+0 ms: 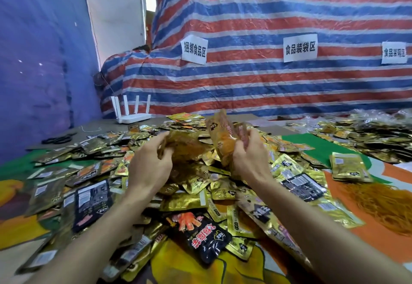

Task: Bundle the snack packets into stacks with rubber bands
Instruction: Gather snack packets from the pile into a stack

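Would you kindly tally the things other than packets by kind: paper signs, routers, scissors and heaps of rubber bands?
Paper signs: 3
White router: 1
Scissors: 1
Rubber band heap: 1
Total: 6
Snack packets: too many to count, left out of the total.

Bare forearms (95, 234), bare hands (149, 165) (249, 161)
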A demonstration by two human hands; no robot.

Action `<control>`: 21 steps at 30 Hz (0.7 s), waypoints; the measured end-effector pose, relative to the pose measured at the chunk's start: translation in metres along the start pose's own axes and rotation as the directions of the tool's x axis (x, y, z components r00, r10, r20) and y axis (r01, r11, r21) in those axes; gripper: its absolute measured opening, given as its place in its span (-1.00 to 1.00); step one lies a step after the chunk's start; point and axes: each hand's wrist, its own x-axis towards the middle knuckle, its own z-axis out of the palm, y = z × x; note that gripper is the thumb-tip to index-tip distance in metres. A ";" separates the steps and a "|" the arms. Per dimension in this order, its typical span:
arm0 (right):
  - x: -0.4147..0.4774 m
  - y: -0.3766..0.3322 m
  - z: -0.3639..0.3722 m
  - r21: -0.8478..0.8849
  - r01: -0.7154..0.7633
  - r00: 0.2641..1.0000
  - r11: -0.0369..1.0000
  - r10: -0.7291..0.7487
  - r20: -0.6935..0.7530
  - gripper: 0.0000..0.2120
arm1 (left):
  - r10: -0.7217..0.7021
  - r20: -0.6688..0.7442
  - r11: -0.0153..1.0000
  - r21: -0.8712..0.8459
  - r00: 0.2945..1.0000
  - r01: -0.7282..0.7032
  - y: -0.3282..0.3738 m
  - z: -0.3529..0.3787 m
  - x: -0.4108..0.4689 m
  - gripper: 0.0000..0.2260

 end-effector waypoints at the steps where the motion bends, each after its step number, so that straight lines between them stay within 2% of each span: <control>1: 0.003 -0.004 0.005 0.045 -0.048 0.998 0.998 0.049 -0.041 -0.90 | -0.023 -0.022 0.998 -0.058 1.000 0.021 -0.002 -0.002 -0.001 -0.80; 3: 0.011 -0.009 0.016 0.164 -0.167 0.979 0.972 0.184 -0.093 -0.89 | -0.105 -0.103 0.974 -0.212 0.989 0.081 -0.007 -0.006 0.001 -0.93; 4: 0.014 -0.012 0.021 0.239 -0.239 0.960 0.941 0.266 -0.089 -0.88 | -0.179 -0.167 0.952 -0.277 0.970 0.128 -0.010 -0.007 0.003 -0.87; 6: 0.017 -0.015 0.033 0.366 -0.372 0.907 0.853 0.418 -0.052 -0.71 | -0.349 -0.268 0.884 -0.412 0.898 0.221 -0.015 -0.011 0.009 -0.81; 8: 0.011 -0.014 0.043 0.424 -0.432 0.873 0.796 0.488 -0.025 -0.55 | -0.512 -0.277 0.773 -0.562 0.813 0.296 -0.019 -0.013 0.012 -0.82; 10: 0.001 -0.011 0.054 0.460 -0.413 0.884 0.786 0.468 -0.007 -0.43 | -0.629 -0.173 0.632 -0.681 0.758 0.369 -0.022 -0.013 0.013 -0.58; 12: -0.008 -0.008 0.063 0.434 -0.378 0.915 0.818 0.401 0.042 -0.34 | -0.661 -0.103 0.519 -0.778 0.744 0.353 -0.024 -0.013 0.011 -0.44; 15: -0.017 -0.014 0.069 0.352 -0.359 0.931 0.865 0.305 0.199 -0.47 | -0.675 -0.042 0.423 -0.840 0.737 0.339 -0.022 -0.011 0.008 -0.27; 17: -0.023 -0.018 0.075 0.314 -0.337 0.933 0.888 0.269 0.241 -0.56 | -0.663 -0.020 0.395 -0.858 0.749 0.327 -0.022 -0.008 0.007 -0.26; 19: -0.026 -0.022 0.080 0.346 -0.344 0.926 0.873 0.254 0.279 -0.66 | -0.641 0.041 0.336 -0.883 0.766 0.328 -0.019 -0.005 0.005 -0.25; 21: -0.031 -0.027 0.080 0.411 -0.356 0.912 0.839 0.217 0.347 -0.57 | -0.616 0.099 0.310 -0.882 0.782 0.356 -0.017 0.000 0.001 -0.28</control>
